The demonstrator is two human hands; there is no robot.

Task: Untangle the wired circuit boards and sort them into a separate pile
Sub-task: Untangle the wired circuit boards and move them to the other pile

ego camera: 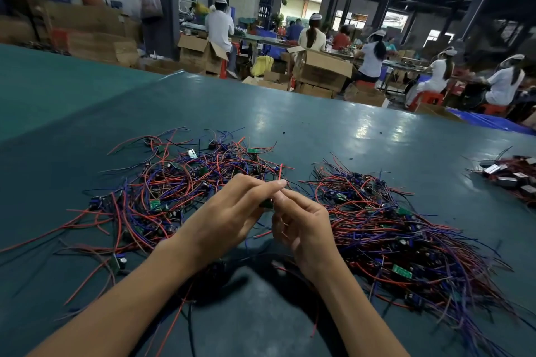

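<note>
- Nearest the camera, two bare forearms reach in from the near edge of the desk (319,124). The left hand (229,211) and right hand (301,226) meet between two heaps.
- The fingers (278,182) of both hands are curled and pinch one small green circuit board (266,204), held clear of the desk. Which of its wires each hand holds cannot be told.
- Tangled heap (174,182), toward the left edge: loose, criss-crossed red, blue and black wires with several boards among them. Judged unsorted.
- Second heap (391,229), toward the right edge: denser, with wires trailing mostly one way. Judged to be the sorted pile.
- Assessment: roughly half done. The held board is not yet placed, and the left heap is a substantial remainder.
- Black boxes (510,177) lie at the right edge, well apart from both heaps.
</note>
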